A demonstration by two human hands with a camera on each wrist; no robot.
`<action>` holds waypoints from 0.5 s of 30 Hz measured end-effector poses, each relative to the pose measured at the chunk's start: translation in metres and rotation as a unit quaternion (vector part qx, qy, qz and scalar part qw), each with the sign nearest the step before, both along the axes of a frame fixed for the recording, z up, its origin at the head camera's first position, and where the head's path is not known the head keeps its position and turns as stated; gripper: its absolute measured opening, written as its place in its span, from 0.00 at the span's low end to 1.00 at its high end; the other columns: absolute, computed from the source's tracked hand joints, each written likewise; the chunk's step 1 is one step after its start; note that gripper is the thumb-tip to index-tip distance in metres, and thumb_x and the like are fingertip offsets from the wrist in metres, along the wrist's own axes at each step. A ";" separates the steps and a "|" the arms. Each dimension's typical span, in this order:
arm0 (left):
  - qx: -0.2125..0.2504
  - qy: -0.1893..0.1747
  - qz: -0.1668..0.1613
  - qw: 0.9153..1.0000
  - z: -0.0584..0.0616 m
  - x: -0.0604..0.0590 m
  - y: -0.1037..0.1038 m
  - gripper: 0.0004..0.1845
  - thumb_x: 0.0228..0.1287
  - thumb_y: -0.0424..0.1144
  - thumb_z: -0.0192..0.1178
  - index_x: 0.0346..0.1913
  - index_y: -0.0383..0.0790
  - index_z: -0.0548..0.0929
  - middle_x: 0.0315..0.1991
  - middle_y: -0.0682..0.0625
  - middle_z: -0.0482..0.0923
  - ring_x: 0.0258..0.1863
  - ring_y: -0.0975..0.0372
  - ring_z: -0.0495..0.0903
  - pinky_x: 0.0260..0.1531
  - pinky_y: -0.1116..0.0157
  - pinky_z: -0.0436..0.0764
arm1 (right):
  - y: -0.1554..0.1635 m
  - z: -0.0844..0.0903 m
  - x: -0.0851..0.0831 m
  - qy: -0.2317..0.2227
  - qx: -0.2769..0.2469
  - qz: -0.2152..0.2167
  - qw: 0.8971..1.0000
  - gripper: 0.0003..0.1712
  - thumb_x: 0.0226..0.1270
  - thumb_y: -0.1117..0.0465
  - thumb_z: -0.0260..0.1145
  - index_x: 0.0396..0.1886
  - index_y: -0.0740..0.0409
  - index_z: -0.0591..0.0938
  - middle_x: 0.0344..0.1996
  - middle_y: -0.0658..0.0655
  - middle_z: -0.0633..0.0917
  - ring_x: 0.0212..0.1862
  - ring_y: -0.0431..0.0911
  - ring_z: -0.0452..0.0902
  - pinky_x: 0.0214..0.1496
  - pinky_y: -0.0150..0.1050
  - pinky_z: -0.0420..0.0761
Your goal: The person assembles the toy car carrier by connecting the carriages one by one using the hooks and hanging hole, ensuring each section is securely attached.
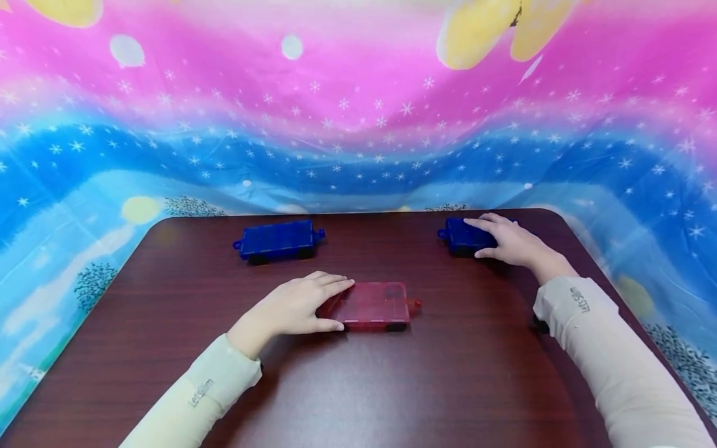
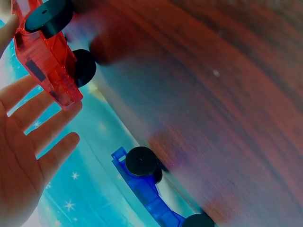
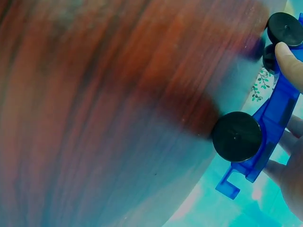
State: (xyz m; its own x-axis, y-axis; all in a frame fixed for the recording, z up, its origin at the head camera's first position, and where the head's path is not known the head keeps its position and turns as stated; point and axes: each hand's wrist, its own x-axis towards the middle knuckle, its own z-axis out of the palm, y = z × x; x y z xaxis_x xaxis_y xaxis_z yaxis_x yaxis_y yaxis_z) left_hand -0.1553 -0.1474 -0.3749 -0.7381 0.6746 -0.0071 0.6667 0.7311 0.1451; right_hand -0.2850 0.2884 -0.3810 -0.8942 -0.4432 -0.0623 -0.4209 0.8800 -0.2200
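My left hand [image 1: 291, 305] lies over the left end of a see-through red toy car base [image 1: 378, 305], with the thumb along its near side and the fingers at the far side. The left wrist view shows black wheels under this base, and the fingers stretched out past it. At the back right, my right hand [image 1: 512, 241] holds a blue toy car base [image 1: 460, 236] between thumb and fingers. Its right part is mostly hidden under that hand. In the right wrist view the thumb [image 3: 291, 66] presses beside a wheel, and a hook-shaped coupling sticks out at one end.
Another blue toy car base [image 1: 277, 241] stands at the back left of the dark wooden table [image 1: 347, 386], with a coupling at each end. A colourful cloth [image 1: 358, 137] with snowflakes hangs around the table's back and sides.
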 end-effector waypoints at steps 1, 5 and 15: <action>0.000 -0.003 0.002 1.000 0.000 0.000 0.000 0.41 0.53 0.65 0.58 0.68 0.51 0.64 0.65 0.53 0.66 0.64 0.60 0.65 0.59 0.58 0.71 | 0.000 0.000 0.001 0.004 0.002 0.000 1.000 0.45 0.55 0.51 0.69 0.71 0.45 0.59 0.66 0.67 0.61 0.67 0.65 0.54 0.59 0.74 0.48; 0.000 -0.015 0.006 1.000 0.001 0.000 0.001 0.41 0.53 0.64 0.59 0.69 0.52 0.62 0.66 0.53 0.66 0.64 0.60 0.66 0.59 0.58 0.70 | 0.000 0.001 0.003 0.020 0.010 -0.001 1.000 0.45 0.54 0.49 0.70 0.70 0.44 0.61 0.64 0.65 0.64 0.65 0.63 0.58 0.59 0.74 0.48; 0.002 -0.030 0.002 1.000 0.004 -0.001 0.003 0.42 0.53 0.63 0.59 0.68 0.49 0.63 0.65 0.51 0.66 0.63 0.59 0.66 0.60 0.58 0.70 | 0.006 0.005 0.015 0.033 0.014 -0.005 0.999 0.45 0.53 0.47 0.70 0.69 0.45 0.62 0.62 0.67 0.66 0.63 0.65 0.59 0.59 0.69 0.58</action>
State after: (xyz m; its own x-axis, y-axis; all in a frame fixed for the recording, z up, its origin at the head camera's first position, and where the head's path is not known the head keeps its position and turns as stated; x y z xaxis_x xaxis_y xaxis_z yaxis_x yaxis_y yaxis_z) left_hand -0.1559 -0.1449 -0.3706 -0.7397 0.6713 -0.0478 0.6534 0.7333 0.1880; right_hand -0.2701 0.2942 -0.3761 -0.9010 -0.4336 -0.0147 -0.4253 0.8894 -0.1674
